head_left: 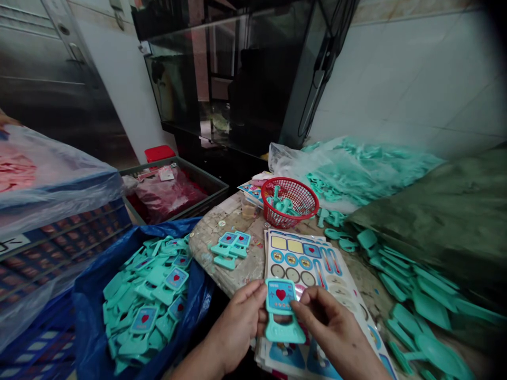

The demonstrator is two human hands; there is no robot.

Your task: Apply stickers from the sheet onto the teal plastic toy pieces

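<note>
Left grip [237, 324] clenches a teal plastic toy piece [283, 335], right grip [335, 330] pinches its heart label [279, 295]; a slip could drop it onto the sticker sheet [312, 264] just beyond.

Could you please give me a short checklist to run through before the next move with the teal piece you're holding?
1. Left hand holding the teal plastic piece: ok, gripped at its side.
2. Right hand with its fingers on the heart label: ok, pinched at the label's lower corner.
3. Label lying flat and square on the piece: cannot tell, the fingers cover that corner.
4. Sticker sheets under the hands: ok, stacked, with printed labels showing.
5. Blue bag of labelled pieces: ok, open to the left of the hands.
</note>
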